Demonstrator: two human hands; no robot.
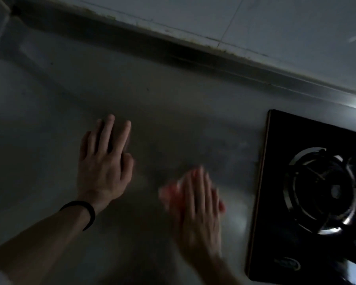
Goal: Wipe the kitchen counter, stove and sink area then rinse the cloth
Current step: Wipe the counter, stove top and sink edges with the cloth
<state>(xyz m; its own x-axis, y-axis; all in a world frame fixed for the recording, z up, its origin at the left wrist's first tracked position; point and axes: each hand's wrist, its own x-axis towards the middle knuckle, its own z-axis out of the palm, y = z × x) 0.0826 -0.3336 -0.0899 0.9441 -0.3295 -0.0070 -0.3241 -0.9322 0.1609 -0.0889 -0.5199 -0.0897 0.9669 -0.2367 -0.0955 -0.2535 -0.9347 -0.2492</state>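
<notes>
Head view | your right hand (pixel 200 204) lies flat on the red cloth (pixel 169 194), on the counter (pixel 173 120) beside the stove (pixel 275 233) — grip wide | left hand (pixel 103 163) spread, empty | cloth likely soft, limp — bunch its middle.

Stove (pixel 275 145) sits on table (pixel 173 112). Cloth (pixel 169 194) just left of stove, under right hand (pixel 199 206). Left hand (pixel 103 167) flat on table, further left of stove. Wall (pixel 275 23) behind stove.
</notes>
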